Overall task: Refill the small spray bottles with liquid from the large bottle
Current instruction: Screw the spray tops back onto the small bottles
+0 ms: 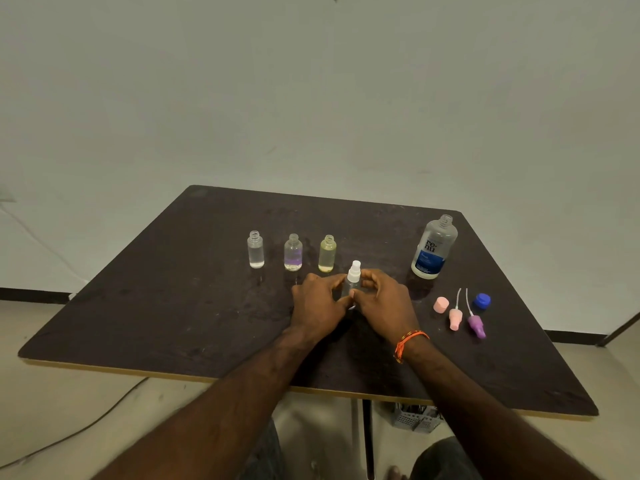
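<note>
A small clear spray bottle [352, 280] with a white spray head stands on the dark table [194, 306]; my left hand [317, 303] and my right hand [381, 299] both grip its body from either side. Behind it stand three uncapped small bottles: a clear one [255, 250], one with purple liquid at the bottom [293, 253], and a yellowish one [327, 254]. The large bottle [433, 249], uncapped, with a blue label, stands upright at the back right.
To the right of my hands lie a pink cap [441, 304], a pink spray head [455, 317], a purple spray head [476, 325] and a blue cap [482, 301]. A cable runs on the floor at left. A grey basket [415, 419] sits under the table.
</note>
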{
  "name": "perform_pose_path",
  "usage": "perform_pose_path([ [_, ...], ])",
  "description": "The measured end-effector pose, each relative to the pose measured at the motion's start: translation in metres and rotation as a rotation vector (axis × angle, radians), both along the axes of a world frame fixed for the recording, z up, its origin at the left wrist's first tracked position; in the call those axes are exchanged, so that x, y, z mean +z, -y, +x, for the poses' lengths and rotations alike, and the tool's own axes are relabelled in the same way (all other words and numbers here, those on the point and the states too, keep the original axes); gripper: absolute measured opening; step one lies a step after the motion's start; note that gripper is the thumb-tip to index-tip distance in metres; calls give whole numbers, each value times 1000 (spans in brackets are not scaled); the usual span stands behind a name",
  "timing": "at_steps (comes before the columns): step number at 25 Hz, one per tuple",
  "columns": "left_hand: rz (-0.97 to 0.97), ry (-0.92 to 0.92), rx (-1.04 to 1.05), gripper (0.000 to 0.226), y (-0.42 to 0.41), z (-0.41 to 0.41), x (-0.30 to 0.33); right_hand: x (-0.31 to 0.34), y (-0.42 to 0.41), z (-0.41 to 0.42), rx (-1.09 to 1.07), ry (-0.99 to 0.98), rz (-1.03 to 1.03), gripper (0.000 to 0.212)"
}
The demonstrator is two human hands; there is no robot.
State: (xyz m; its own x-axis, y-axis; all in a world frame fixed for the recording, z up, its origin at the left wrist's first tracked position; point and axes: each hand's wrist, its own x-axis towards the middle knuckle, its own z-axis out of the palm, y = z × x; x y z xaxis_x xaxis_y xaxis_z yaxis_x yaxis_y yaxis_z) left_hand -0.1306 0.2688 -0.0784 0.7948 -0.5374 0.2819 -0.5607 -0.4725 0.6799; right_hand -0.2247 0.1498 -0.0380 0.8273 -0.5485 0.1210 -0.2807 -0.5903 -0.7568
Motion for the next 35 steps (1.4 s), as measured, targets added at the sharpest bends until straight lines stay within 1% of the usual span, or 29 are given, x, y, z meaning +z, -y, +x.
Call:
perform_pose_path([
  [3,12,-1,22,26,19,2,7,2,11,8,-41,20,-36,38],
  [6,81,32,71,16,39,9,13,5,27,25,-47,-17,-57,35],
  [10,179,36,143,19,62,23,18,7,45,50,-61,-36,-74,33],
  [14,165,-8,205,19,78,28,13,5,54,67,-54,-60,-69,35],
  [17,181,2,240,19,82,26,11,4,57,69,-40,-66,-66,37],
  [20,194,-16,243,17,80,22,14,2,56,67,-43,-41,-51,36],
  [24,207,32,284,12,60,3,23,0,54,65,-51,27,8,36],
  [28,62,57,376,29,33,6,33,-1,52,63,-26,61,17,40],
  [31,-46,59,369,39,28,23,45,0,51,64,-27,70,-4,41],
  [33,-39,43,342,51,31,29,53,2,50,68,-33,62,1,41],
  [35,-5,-27,346,62,37,37,56,3,51,75,-40,50,7,39],
])
